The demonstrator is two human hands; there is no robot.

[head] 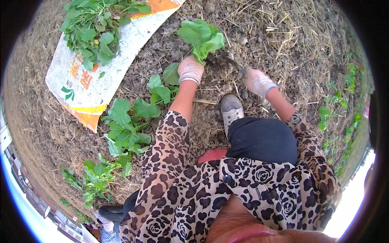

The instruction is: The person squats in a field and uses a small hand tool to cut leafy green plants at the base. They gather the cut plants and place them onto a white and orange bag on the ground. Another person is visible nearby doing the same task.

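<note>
My left hand [191, 70], in a pale knitted glove, is closed around the base of a leafy green plant [202, 38] at the upper middle. To its right, my right hand [258, 81], gloved too and slightly blurred, grips a hand tool with a dark curved metal blade [229, 60]. The blade's far end lies at the soil just right of the plant's base; its exact shape is unclear. A pile of picked leafy greens [91, 33] rests on a flattened printed sack [117, 71] at the upper left.
Leafy plants [124, 130] grow in a row left of my left arm. My shoe [231, 111] stands on straw-strewn soil [279, 39] below the hands. More green plants [324, 117] are at the right. Part of another person [109, 232] shows at the lower left.
</note>
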